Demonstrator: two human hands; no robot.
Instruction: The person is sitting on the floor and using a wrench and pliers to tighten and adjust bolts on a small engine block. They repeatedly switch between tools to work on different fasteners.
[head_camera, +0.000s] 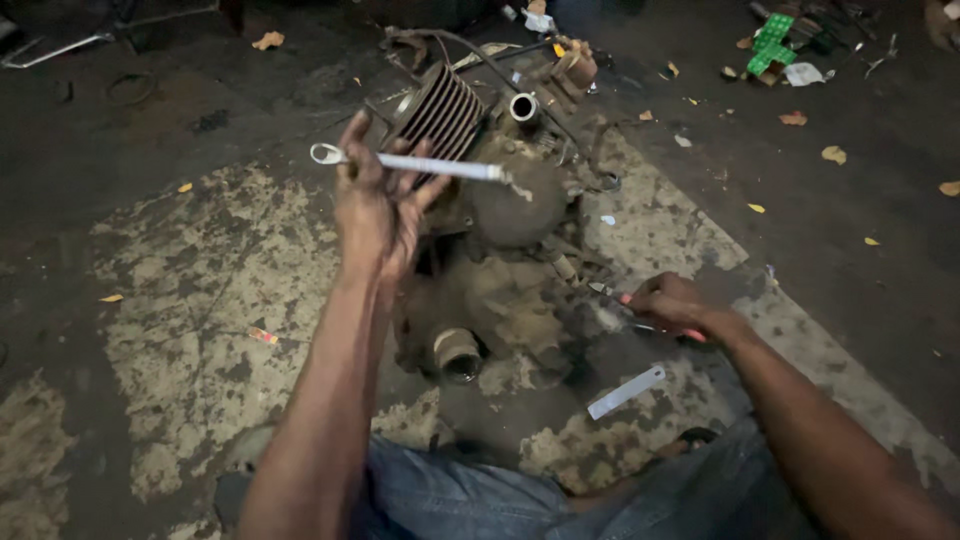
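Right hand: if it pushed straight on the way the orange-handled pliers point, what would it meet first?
The right hand holds orange-handled pliers aimed left, toward the grimy, dirt-caked engine block. The tips already sit close to its casing, so it would probably meet that first, though depth is unclear from the head view.

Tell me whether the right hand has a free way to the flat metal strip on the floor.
Probably yes: the metal strip lies bare on the floor just below the right hand, nothing between, though that hand already grips red-handled pliers.
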